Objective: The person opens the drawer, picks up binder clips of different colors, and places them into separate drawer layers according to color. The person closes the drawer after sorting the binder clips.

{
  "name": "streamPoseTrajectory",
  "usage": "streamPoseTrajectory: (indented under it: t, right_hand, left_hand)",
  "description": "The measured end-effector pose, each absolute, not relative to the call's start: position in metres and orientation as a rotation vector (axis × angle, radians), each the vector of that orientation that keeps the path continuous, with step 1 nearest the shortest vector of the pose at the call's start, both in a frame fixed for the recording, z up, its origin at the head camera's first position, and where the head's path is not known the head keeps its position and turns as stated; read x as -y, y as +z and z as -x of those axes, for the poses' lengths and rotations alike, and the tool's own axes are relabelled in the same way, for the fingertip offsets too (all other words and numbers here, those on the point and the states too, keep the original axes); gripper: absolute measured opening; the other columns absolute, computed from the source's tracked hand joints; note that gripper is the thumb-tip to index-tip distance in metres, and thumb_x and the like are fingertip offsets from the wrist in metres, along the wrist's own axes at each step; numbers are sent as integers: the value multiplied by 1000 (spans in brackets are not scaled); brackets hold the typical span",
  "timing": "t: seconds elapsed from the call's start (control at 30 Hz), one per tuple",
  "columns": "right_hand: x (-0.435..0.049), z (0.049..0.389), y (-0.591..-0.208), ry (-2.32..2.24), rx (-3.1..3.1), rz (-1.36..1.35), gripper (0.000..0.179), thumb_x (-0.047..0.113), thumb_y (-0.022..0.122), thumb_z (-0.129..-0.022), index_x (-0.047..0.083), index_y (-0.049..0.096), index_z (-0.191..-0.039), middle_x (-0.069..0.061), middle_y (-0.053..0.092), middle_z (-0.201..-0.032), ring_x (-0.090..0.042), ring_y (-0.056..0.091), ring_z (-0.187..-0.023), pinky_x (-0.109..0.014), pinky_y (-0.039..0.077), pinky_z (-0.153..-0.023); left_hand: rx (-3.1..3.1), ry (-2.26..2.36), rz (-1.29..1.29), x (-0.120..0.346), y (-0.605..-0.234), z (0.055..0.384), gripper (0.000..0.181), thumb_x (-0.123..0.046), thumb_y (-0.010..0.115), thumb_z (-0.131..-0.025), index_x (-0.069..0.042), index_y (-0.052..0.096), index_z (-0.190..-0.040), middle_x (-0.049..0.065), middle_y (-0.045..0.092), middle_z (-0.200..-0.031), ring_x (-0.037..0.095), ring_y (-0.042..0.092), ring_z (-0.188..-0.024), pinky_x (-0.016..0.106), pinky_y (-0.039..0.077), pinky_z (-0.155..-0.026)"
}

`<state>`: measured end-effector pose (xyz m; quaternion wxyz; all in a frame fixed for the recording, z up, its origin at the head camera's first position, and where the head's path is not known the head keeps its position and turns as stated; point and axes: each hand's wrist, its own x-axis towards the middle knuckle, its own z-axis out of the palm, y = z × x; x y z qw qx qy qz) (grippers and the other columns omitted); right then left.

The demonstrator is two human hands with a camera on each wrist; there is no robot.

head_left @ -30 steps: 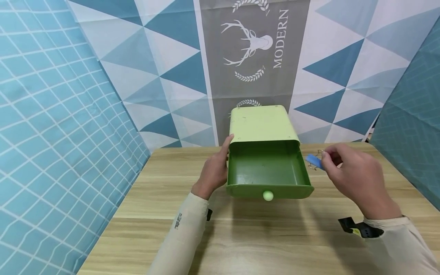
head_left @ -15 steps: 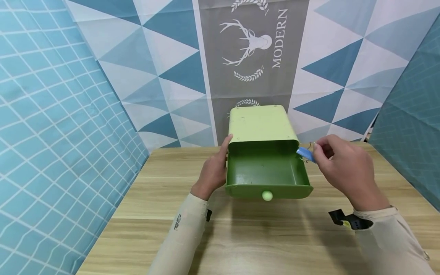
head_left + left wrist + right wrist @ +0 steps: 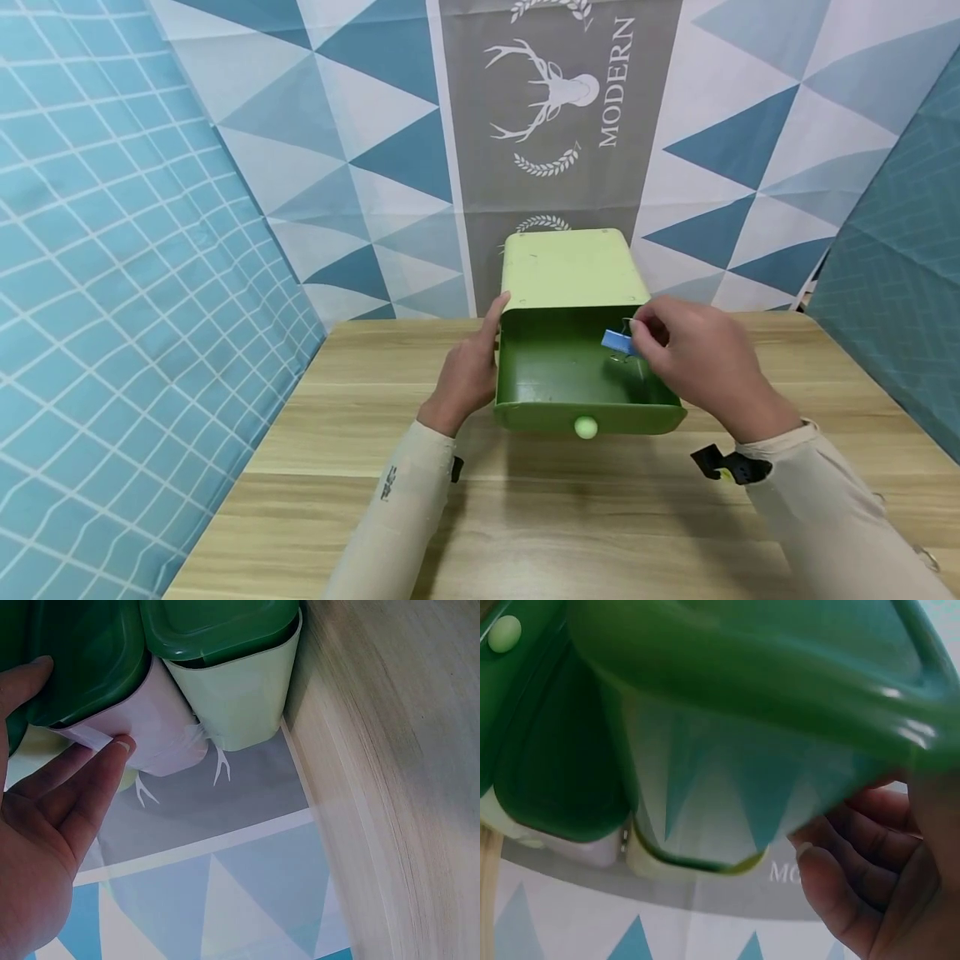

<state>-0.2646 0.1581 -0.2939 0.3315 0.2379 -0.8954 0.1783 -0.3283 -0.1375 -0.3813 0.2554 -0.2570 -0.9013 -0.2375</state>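
My right hand pinches a blue binder clip by a wire handle, over the right part of a pulled-out green drawer. The drawer belongs to a pale green drawer unit, and a round light green knob sits on its front. My left hand rests against the unit's left side. In the left wrist view its extended fingertips touch a pinkish housing below, the thumb lying near a green drawer front. The right wrist view hides the clip behind the drawer.
The unit stands on a wooden table, close to a patterned backdrop. Blue gridded cloth hangs on the left, darker teal cloth on the right. A small wire loop shows beside the right sleeve.
My right hand has moved left with the binder clip, from beside the drawer to over its inside. The left hand has stayed on the unit's side.
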Motion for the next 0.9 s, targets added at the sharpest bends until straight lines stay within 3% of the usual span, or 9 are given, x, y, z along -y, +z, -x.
streamPoseTrajectory:
  t: [0.3,0.9]
  right_hand:
    - [-145,274,-291,444,2503,-754,7,15,67,-94,10,71,-91,3,63,-73,-12,51,-60,-32,44,-56]
    - [-124,280,-298,392,2526,-926,10,16,68,-94,16,68,-84,7,57,-71,-10,50,-63,-30,44,-59]
  left_hand:
    - [2451,-636,686,138,-381,329,98,-6,67,-89,-32,7,-161,13,73,-93,27,72,-82,42,54,-62]
    - [2476,-654,668,137,-380,328,100,-8,69,-88,-34,7,-161,13,72,-98,26,72,-90,44,55,-68]
